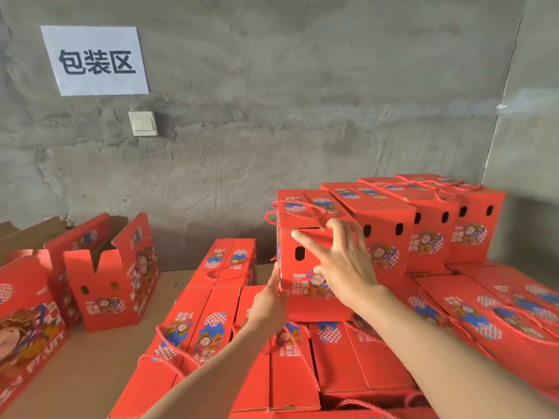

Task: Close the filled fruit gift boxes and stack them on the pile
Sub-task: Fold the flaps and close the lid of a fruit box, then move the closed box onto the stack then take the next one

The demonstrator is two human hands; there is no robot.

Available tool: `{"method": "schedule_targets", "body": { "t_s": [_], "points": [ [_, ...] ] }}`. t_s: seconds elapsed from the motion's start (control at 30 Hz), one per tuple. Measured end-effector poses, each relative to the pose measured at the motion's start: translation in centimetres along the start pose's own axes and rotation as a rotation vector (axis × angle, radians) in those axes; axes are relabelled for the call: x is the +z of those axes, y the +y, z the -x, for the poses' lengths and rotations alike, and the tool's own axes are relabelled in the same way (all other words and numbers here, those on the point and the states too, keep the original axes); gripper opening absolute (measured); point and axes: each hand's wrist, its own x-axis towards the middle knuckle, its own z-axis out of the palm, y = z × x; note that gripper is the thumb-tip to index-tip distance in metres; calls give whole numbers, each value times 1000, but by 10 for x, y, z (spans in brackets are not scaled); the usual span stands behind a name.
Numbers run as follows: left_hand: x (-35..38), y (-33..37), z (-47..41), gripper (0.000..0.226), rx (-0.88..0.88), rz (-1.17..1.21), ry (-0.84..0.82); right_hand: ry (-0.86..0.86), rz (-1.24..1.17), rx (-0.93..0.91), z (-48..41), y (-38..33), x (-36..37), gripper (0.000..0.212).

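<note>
1. Base layer. The lower layer of the pile (378, 367) lies directly below your forearms. It is made of closed boxes laid flat, with rope handles loose across their tops. Check that no rope lies under the footprint of the box you are seating. A trapped rope would likely leave the box rocking.

2. Hands. Your left hand (269, 303) lies with straight fingers against the lower left edge of the closed gift box (314, 309). Your right hand (341, 267) is spread flat on its front face, fingers extended toward the top edge. Neither hand grips anything; both only press.

3. Position of the box. It stands upright on the lower layer, at the left end of the row of upright boxes (390, 237).

4. Alignment. Push with flat palms, not fingertips, because the thin card probably dents easily.
- Slide the box to the right until its side meets the neighbouring box.
- Square its front face with the fronts of the row.
- Keep pressure low on the box so that it slides rather than tips.

5. Top check. Its rope handle (296, 208) lies looped on the lid. Confirm that the lid flaps sit flat before you let go. Whether they are fully tucked cannot be told from here.

6. Next stock. Open boxes (109, 276) stand to the left on the cardboard sheet (90, 358), flaps up, near the wall.
</note>
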Motion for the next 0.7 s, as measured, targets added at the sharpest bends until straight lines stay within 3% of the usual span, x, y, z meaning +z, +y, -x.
{"method": "schedule_targets", "body": {
  "t_s": [0.13,0.27,0.37,0.53,0.63,0.7],
  "points": [
    [8,1,-17,60,-69,-122,-67,-92,48,54,-16,10,27,97],
    [1,-12,10,65,50,-259,-207,-381,105,40,-31,27,47,93],
    [-21,-23,36,56,72,-440,-244,-488,102,134,-38,8,45,92],
    [-59,-47,84,32,-39,-731,-233,-519,-158,213,37,-69,36,59],
    [-77,-67,113,33,-63,-704,-173,-643,-323,231,85,-112,22,37],
    [-89,-85,134,40,-92,-629,-207,-792,-324,205,97,-132,12,39]
  ]
}}
